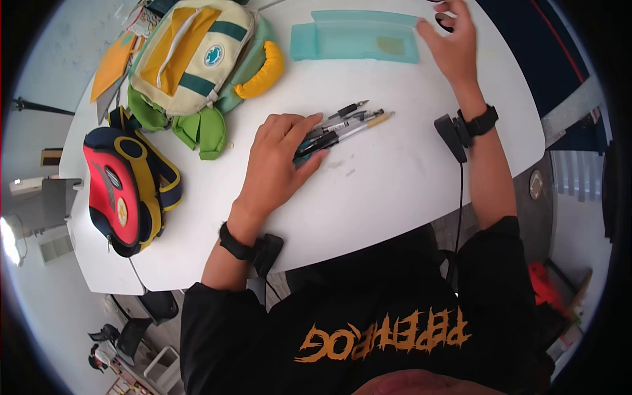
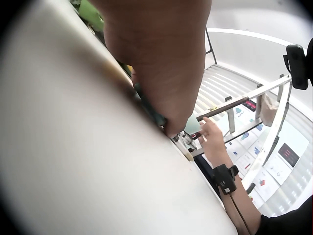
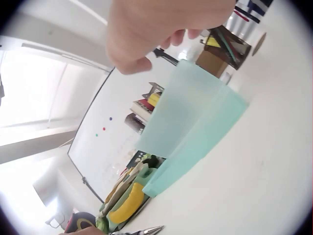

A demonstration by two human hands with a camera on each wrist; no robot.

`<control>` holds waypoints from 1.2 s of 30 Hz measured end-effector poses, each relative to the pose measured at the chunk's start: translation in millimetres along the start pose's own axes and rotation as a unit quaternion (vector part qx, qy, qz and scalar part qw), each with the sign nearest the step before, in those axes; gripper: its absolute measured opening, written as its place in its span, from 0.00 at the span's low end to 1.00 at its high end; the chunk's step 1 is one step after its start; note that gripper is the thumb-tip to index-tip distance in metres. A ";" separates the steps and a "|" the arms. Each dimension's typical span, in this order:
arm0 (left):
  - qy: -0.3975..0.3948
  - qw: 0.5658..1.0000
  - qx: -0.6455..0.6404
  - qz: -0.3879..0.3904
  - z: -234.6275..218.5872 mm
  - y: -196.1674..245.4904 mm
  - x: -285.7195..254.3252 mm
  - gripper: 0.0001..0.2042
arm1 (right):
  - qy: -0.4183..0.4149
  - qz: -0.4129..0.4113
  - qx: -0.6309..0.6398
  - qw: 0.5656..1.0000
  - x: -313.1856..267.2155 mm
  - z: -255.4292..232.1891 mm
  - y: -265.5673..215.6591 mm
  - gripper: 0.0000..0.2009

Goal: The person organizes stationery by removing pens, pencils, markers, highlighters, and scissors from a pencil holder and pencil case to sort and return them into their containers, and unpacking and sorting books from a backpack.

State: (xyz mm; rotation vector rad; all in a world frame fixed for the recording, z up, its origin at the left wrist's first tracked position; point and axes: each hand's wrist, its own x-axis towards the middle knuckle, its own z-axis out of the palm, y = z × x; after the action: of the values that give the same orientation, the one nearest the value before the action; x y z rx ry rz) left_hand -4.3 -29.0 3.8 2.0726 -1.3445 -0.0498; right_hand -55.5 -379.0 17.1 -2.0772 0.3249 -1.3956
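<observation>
My left hand (image 1: 277,154) rests on the white table and grips a bunch of pens (image 1: 336,133), which point to the upper right between thumb and fingers. A pale pen lies along the bunch's near edge. Farther back stands a translucent teal pencil case (image 1: 355,43), with a tall side panel in the right wrist view and a yellowish patch inside. My right hand (image 1: 454,46) is over the case's right end, fingers curled. Between its thumb and fingers shows a small black object (image 1: 446,25), its kind not clear; the fingertips are partly cut off at the frame's top.
A cream and green backpack (image 1: 197,56) with a yellow, banana-shaped part lies at the back left. Nearer is a red and navy bag (image 1: 122,187). Orange paper (image 1: 113,69) lies beyond them. A clear holder with pens (image 3: 230,46) stands past the case. Cables hang from both wrist cameras.
</observation>
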 end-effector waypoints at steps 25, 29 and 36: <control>0.058 0.988 -0.083 -0.118 6.2 -3.9 1.5 0.20 | -0.503 -0.140 0.015 0.852 -61.7 12.5 -63.9 0.11; 0.058 0.982 -0.097 -0.152 7.7 -14.3 -3.3 0.21 | -0.504 -0.140 0.005 0.852 -59.3 12.2 -66.6 0.10; 0.068 0.982 -0.106 -0.144 6.6 -8.0 0.5 0.20 | -0.421 -0.195 0.000 0.886 -52.5 11.6 -52.6 0.12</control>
State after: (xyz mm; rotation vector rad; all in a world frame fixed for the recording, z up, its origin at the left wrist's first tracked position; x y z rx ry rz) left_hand -0.1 -30.7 -5.5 2.0329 -0.9096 -0.1658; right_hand -73.6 -306.7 6.5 -2.6032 -0.4774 -0.5415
